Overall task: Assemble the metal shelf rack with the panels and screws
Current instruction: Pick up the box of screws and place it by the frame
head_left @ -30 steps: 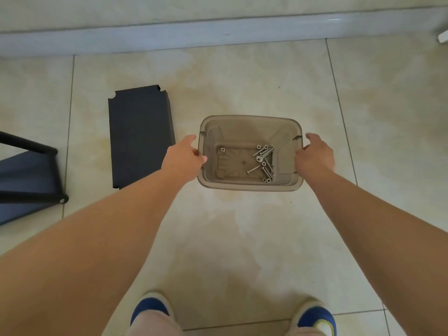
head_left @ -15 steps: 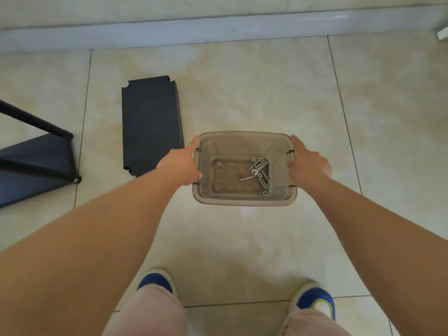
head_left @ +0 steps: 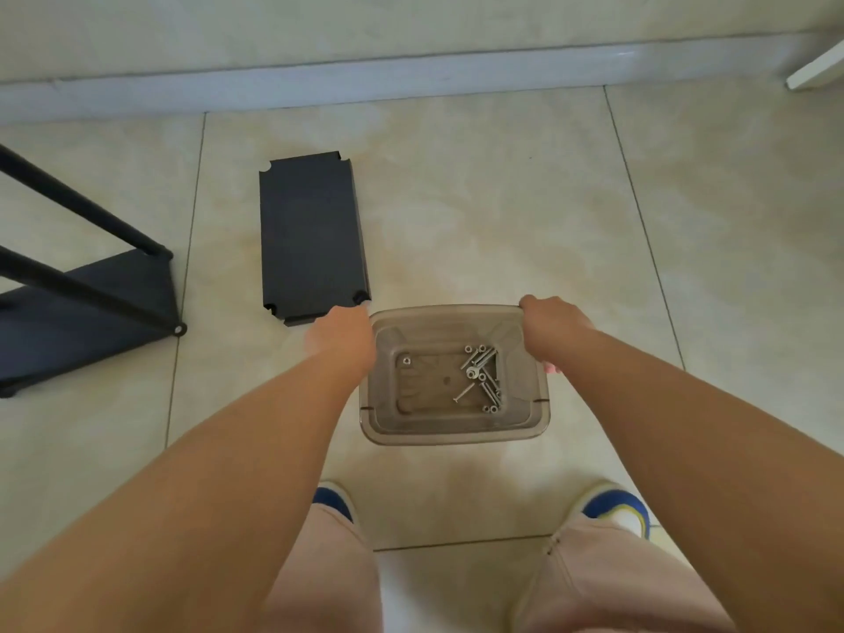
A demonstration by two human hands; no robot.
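Note:
A translucent brown plastic box (head_left: pixel 452 431) sits in front of my feet with several silver screws (head_left: pixel 482 374) in its right half. My left hand (head_left: pixel 345 340) grips its left side and my right hand (head_left: pixel 550 326) grips its right side near the far corner. A black metal shelf panel (head_left: pixel 310 235) lies flat on the tiles just beyond my left hand. At the far left stands the partly built black rack (head_left: pixel 87 290), with two thin posts rising from a dark shelf.
Beige floor tiles (head_left: pixel 502 212) run up to a pale skirting board (head_left: pixel 411 75) along the wall. A white edge (head_left: pixel 817 66) shows at the top right. My blue and white shoes (head_left: pixel 614 507) stand just behind the box.
The box has come closer to my feet with both hands holding its sides. The view has shifted, so the panel and rack now sit further right in the picture.

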